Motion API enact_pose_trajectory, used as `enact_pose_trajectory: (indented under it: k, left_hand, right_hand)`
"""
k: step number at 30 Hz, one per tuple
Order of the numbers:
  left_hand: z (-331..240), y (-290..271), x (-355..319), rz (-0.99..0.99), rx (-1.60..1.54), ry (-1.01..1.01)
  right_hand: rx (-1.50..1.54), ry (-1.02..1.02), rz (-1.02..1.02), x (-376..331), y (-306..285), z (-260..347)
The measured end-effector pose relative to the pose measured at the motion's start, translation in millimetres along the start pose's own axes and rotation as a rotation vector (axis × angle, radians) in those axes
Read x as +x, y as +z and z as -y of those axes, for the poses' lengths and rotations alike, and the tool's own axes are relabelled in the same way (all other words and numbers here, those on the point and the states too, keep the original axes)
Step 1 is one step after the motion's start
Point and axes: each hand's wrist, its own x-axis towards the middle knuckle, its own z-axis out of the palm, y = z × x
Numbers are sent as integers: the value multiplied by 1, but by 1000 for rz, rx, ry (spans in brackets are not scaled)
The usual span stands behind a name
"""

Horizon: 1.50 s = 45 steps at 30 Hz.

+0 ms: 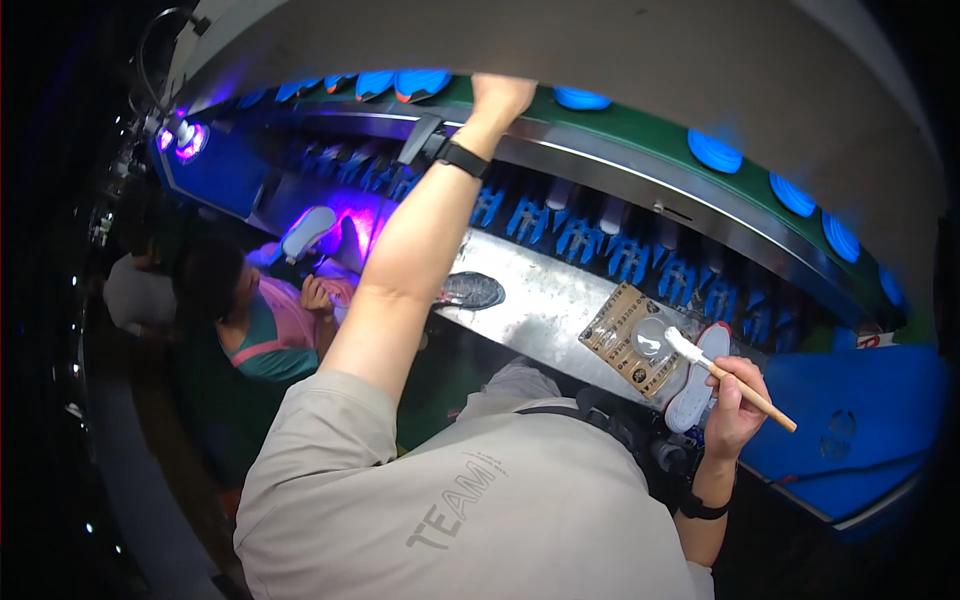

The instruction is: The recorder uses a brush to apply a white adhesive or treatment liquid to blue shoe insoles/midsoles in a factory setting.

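My left hand [503,95] reaches up to the green conveyor belt [640,137], between blue shoe parts; its fingers are hidden under the grey hood. In my right hand [733,412] is a wooden-handled brush [772,411], fingers wrapped round the handle. Its white bristles are beside a round dish [652,338] with white stuff in it. That dish sits on a brown board [622,352] wrapped in printed tape. A pale shoe sole [690,397] lies beside the board, partly behind my right hand. Farther left on the metal bench [545,318] lies a dark sole [472,290].
Several blue shoe parts [715,151] line the belt under the hood [600,50]. Below the belt hang several blue clamps [580,242]. At left, a person [275,310] works near a pale sole [308,232] in purple light. A blue panel [850,420] stands at right.
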Motion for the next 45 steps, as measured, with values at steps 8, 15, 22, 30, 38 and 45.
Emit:
enact_pose_trajectory:
  k: [8,15,22,30,38,45]
  left_hand:
    - [72,-84,-24,159,-265,56]
    - [115,-133,-43,270,-410,19]
    - [127,-144,-84,450,-574,-54]
    - [15,-85,-66,555,-642,-238]
    - [1,-115,-72,519,-536,-608]
    - [-15,-120,-145,262,-1725,-894]
  right_hand:
    - [-61,136,-230,-23,-15,-20]
    - [-353,207,-261,-30,-16,-87]
    - [-840,429,68,-14,-43,-179]
    - [-806,392,246,-8,-27,-263]
    - [-627,198,142,-6,-29,-210]
    - [-421,-10,19,-8,-12,-159]
